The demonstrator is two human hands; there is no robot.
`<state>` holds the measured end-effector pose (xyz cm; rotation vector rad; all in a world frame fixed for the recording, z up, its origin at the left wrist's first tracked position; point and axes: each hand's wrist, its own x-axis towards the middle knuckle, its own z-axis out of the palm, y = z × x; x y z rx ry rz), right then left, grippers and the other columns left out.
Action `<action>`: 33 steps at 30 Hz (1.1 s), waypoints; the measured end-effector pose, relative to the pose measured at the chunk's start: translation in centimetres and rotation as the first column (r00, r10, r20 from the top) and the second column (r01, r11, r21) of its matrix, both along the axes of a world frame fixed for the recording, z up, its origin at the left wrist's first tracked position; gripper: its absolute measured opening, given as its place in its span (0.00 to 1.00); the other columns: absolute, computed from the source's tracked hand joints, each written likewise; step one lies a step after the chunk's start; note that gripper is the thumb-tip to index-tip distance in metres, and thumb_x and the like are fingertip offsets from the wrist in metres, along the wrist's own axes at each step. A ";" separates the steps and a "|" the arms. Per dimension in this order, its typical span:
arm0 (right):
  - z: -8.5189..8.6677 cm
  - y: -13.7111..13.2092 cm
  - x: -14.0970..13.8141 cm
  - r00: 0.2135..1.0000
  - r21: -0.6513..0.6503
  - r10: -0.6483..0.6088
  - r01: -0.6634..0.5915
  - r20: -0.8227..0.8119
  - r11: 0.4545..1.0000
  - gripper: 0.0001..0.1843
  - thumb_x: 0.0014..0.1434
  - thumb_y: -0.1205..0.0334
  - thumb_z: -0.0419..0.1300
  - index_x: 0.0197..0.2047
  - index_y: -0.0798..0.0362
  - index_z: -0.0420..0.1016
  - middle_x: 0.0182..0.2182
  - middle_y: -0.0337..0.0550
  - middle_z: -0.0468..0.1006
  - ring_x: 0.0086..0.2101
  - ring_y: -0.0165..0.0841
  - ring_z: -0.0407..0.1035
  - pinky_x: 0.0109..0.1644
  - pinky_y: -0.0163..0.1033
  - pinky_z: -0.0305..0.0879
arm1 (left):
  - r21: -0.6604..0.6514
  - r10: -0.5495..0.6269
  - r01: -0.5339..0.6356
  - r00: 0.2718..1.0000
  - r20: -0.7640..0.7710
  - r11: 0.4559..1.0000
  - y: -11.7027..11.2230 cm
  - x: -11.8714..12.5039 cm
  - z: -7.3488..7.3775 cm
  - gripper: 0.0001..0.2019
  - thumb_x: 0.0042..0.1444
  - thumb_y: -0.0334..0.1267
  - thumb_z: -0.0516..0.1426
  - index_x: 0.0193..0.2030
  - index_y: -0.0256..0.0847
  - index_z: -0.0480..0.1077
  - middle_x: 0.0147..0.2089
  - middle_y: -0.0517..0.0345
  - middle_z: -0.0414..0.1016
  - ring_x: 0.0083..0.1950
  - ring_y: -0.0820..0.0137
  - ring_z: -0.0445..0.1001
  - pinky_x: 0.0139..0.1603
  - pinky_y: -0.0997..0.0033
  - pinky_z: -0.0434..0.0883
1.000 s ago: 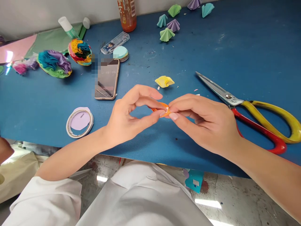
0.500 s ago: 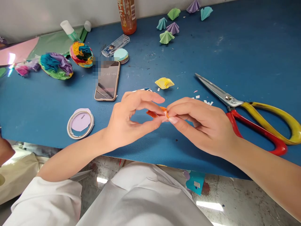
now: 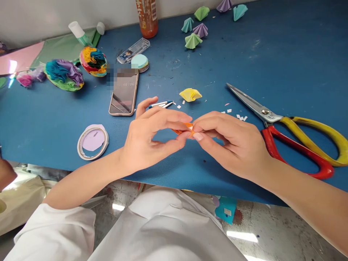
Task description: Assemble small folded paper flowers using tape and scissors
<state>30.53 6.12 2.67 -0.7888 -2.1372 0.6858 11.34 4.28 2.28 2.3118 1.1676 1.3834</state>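
My left hand (image 3: 149,139) and my right hand (image 3: 231,145) meet over the blue table (image 3: 285,54), both pinching a small folded orange paper piece (image 3: 185,128) between thumbs and fingertips. Most of the orange piece is hidden by my fingers. A folded yellow paper piece (image 3: 190,94) lies just beyond my hands. Tweezers (image 3: 160,105) lie behind my left fingers.
Large scissors with red and yellow handles (image 3: 296,125) lie to the right. A phone (image 3: 123,94), a tape roll (image 3: 92,142), multicoloured paper flowers (image 3: 65,74), a glue stick (image 3: 78,32), a bottle (image 3: 146,16) and several folded paper cones (image 3: 193,40) sit around. Small white scraps (image 3: 240,117) lie near the scissors.
My hands have closed in tighter on the orange piece, folding it smaller. My left fingers lowered, so the tweezers behind them now show.
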 end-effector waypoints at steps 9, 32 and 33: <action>-0.1 0.1 0.2 1.000 -0.012 0.022 -0.022 0.006 1.000 0.06 0.61 0.64 0.54 0.35 0.48 0.71 0.32 0.40 0.77 0.31 0.28 0.71 0.29 0.34 0.69 | -0.031 -0.036 0.037 0.999 0.024 0.999 0.1 -0.1 0.3 0.07 0.54 0.34 0.61 0.39 0.46 0.70 0.32 0.65 0.82 0.33 0.71 0.79 0.63 0.50 0.64; -0.3 0.3 0.3 0.997 0.081 0.068 -0.065 -0.029 0.995 0.05 0.61 0.70 0.55 0.37 0.50 0.70 0.33 0.39 0.77 0.32 0.26 0.71 0.29 0.30 0.69 | -0.115 0.002 -0.004 1.000 -0.015 0.993 -0.2 -0.2 0.7 0.06 0.53 0.33 0.61 0.38 0.44 0.71 0.34 0.68 0.82 0.34 0.74 0.79 0.66 0.55 0.61; -0.2 0.3 0.2 0.998 0.082 0.065 -0.063 -0.027 0.995 0.05 0.61 0.70 0.55 0.37 0.50 0.70 0.33 0.39 0.77 0.32 0.26 0.71 0.29 0.30 0.69 | -0.113 -0.004 0.003 1.000 -0.007 0.994 -0.2 -0.2 0.7 0.06 0.53 0.33 0.61 0.38 0.44 0.71 0.34 0.67 0.82 0.35 0.73 0.79 0.67 0.55 0.61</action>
